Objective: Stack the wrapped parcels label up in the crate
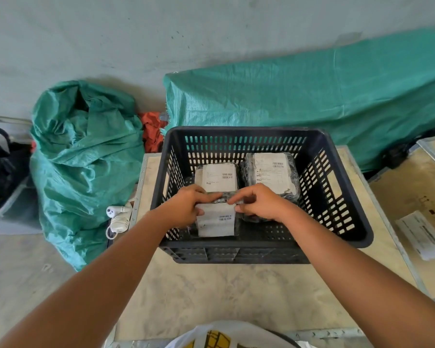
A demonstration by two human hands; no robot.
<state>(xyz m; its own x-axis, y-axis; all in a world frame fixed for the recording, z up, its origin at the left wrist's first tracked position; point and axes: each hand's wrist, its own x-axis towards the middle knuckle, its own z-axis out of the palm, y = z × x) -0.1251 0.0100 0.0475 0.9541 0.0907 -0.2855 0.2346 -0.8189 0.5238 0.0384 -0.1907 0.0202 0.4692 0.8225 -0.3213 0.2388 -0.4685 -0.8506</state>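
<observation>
A black slotted plastic crate (342, 222) stands on a beige table. Inside it lie two wrapped parcels with white labels facing up: one at the back left (217, 178), one at the back right (271, 173). A third wrapped parcel (215, 222), label up, sits at the crate's near left. My left hand (186, 207) grips its left far corner and my right hand (259, 204) grips its right far corner. My fingers hide the parcel's far edge.
The beige table (236, 292) carries the crate. A second table at the right holds a paper sheet (425, 234). Green tarp bundles lie at the left (86, 159) and behind (312, 96). A white corded device (118, 217) hangs by the table's left edge.
</observation>
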